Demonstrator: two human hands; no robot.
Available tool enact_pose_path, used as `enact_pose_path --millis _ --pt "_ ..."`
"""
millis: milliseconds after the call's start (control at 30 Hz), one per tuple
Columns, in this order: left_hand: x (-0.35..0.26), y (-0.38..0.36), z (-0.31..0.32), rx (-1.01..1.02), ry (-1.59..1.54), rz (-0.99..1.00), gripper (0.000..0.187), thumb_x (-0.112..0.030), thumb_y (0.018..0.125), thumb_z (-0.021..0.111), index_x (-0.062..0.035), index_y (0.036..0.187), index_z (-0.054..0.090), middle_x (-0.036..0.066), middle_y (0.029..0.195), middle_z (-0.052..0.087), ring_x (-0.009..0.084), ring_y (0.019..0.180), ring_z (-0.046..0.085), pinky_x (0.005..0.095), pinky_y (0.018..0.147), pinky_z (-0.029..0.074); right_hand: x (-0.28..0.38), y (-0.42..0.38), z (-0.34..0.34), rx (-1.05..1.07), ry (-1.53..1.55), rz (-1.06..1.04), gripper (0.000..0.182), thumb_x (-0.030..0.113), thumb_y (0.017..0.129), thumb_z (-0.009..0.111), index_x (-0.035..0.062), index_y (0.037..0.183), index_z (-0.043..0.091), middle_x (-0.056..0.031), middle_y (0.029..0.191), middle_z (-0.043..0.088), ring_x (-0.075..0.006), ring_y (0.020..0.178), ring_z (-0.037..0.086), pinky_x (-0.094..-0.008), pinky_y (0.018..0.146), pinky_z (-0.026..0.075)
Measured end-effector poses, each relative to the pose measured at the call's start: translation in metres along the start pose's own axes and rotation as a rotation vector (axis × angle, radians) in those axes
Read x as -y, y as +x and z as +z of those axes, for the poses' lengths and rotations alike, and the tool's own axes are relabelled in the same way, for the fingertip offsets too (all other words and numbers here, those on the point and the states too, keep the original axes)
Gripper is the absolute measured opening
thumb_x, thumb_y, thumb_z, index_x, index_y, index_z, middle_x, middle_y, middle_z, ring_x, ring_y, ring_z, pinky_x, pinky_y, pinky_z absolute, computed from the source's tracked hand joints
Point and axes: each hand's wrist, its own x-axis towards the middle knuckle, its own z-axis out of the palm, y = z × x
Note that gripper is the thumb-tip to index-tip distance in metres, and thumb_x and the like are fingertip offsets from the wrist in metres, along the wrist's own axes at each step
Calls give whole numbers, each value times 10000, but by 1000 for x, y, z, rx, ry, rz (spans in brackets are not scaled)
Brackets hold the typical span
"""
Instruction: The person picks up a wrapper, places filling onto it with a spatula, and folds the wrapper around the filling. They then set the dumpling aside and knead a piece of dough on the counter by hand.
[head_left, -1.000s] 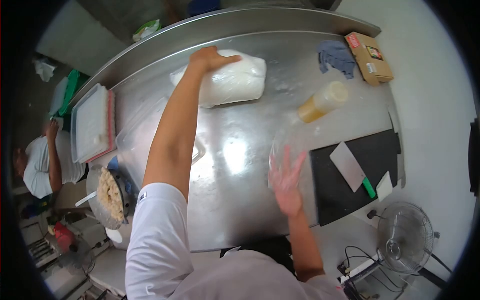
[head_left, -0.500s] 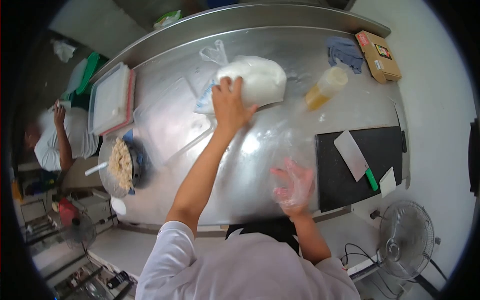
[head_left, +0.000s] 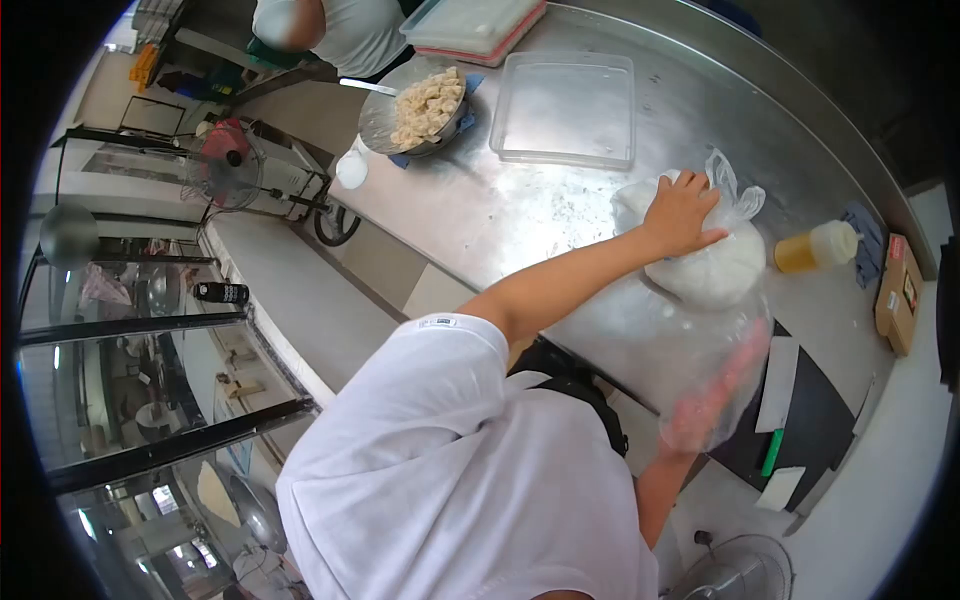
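My left hand [head_left: 682, 215] lies with its fingers apart on top of a clear plastic bag of white contents [head_left: 715, 268] on the steel table. Below it, my right hand [head_left: 695, 420] wears a thin clear glove and is blurred behind clear plastic film near the table's front edge; its fingers cannot be made out. To the right of the bag stands a squeeze bottle of yellow liquid [head_left: 798, 252]. An empty clear rectangular tray [head_left: 565, 110] lies to the left.
A bowl of pale chunks [head_left: 430, 108] and stacked lidded containers [head_left: 475, 28] stand at the far left. A cleaver [head_left: 779, 385] rests on a black board [head_left: 815, 425]. At the right are a blue cloth [head_left: 866, 240] and cardboard box [head_left: 898, 292]. A person [head_left: 355, 35] is behind.
The view has swung left. The bag has turned and looks rounder, with my left hand still on it. My right hand now shows behind clear film beside the bag.
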Motion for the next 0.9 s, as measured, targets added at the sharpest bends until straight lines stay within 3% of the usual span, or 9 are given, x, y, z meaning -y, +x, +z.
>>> enact_pose_path --millis 100,167,200,367,433,567,667,833,900 --pt "-28 -13 16 -70 68 -68 576 -491 832 660 -44 1191 600 182 1302 510 370 1237 467 533 938 428 19 -10 4 -89 289 130 818 488 949 515 2 1538 220 -243 1577 225 -402 1462 217 -502 1176 203" --pt "-32 -24 14 -61 124 -317 594 -511 855 617 -33 1208 592 187 1316 513 382 1251 461 532 921 465 24 -18 -4 -124 395 155 760 394 949 565 -33 1504 267 -257 1540 294 -397 1411 337 -452 1152 285" --pt "-25 -36 18 -69 129 -374 621 -532 877 579 -13 1219 579 204 1291 541 386 1218 501 520 912 482 13 -29 -11 -89 276 -12 743 313 931 604 -32 1499 272 -277 1516 320 -406 1380 388 -458 1138 311" --pt "-32 -97 9 297 -23 -673 767 -627 941 430 76 1234 526 281 1097 650 416 983 657 477 887 505 11 -33 -25 -97 215 -93 860 176 839 696 -6 1524 208 -288 1538 269 -434 1418 308 -508 1151 265" --pt "-43 -128 42 -51 -63 -625 717 -575 936 489 75 1236 524 293 1196 589 423 1082 594 470 863 510 8 -30 -23 -106 185 -140 927 131 799 721 10 1540 176 -290 1555 233 -446 1433 274 -521 1155 249" --pt "-63 -125 60 -288 26 -348 584 -439 892 622 42 1206 516 271 1186 554 435 1067 550 484 841 488 -3 -44 -21 -108 3 -120 1032 83 764 720 82 1572 78 -283 1590 122 -471 1453 200 -539 1160 224" --pt "-61 -89 57 -435 -31 -295 550 -94 690 769 -6 1166 508 192 1080 507 396 1003 510 481 841 437 -12 -57 -24 -104 -20 -112 1017 76 785 703 110 1578 68 -283 1588 130 -478 1448 211 -548 1154 236" --pt "-67 -42 48 -345 86 -45 540 -263 733 760 -17 1174 568 215 1166 544 381 1074 501 506 923 391 -22 -67 -27 -163 -8 -140 826 101 876 633 108 1560 171 -293 1526 298 -480 1383 348 -545 1129 291" --pt "-95 -46 47 -263 26 -22 551 -263 712 766 -29 1170 569 205 1138 553 369 1061 513 496 903 399 -11 -60 -29 -294 -33 -235 584 149 933 595 45 1465 377 -277 1412 462 -450 1307 458 -534 1108 335"
